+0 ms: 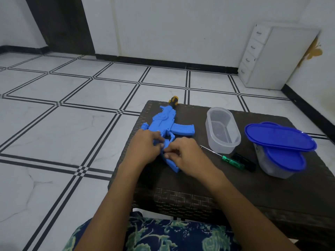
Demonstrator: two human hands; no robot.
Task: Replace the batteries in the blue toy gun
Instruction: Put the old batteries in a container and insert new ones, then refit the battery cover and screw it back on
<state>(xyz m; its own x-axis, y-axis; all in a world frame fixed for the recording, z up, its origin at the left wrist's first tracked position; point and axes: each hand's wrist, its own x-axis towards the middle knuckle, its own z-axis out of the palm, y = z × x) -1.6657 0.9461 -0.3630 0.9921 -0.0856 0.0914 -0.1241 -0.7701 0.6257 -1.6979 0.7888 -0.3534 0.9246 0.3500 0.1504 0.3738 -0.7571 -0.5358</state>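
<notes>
1. The blue toy gun [163, 120]: moulded plastic, matt, ribbed in places.
2. The table [199, 178]: dark woven wicker, rough.
3. The tub [223, 131] at the gun's 3 o'clock: clear plastic, smooth.
4. The lid [279, 137], further toward 3 o'clock: blue plastic, glossy.
5. The screwdriver [232, 161] at the tub's 6 o'clock: translucent green plastic handle, bright metal shaft.
6. The floor [72, 124]: glossy white tiles.

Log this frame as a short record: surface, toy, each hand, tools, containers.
surface: dark woven table
toy: blue toy gun, lying flat on the table
left hand: fingers curled on the gun's middle
right hand: fingers curled on the gun's lower part; what they work on is hidden
tools: green screwdriver, lying untouched to the right of the hands
containers: clear tub, open; second tub, with a blue lid on; loose blue lid resting on top of it
</notes>
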